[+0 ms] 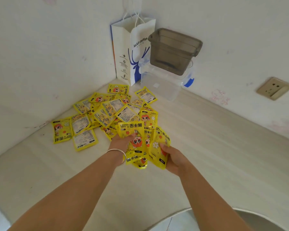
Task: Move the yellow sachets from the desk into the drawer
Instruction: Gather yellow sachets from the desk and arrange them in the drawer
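A bundle of yellow sachets is gathered between both hands, lifted just clear of the desk at the near edge of the main heap. The sachets in the bundle stand roughly on end, long axes running away from the person, overlapping like a fanned stack.

The left hand is closed around the bundle's left side, fingers tucked under the packets, a bangle on the wrist. The right hand is clamped on the right edge, thumb on top. Both hands carry a share; neither is free.

The remaining heap of sachets lies directly beyond the bundle and to its left, spread flat on the desk toward the corner of the walls. It sits nearer the left hand.

Further back stand a paper bag, a clear box and a dark tub on top of it. A wall socket is to the right.

No drawer is in view. Judgement: the held bundle must be carried back toward the person, out of frame; most of the task remains.
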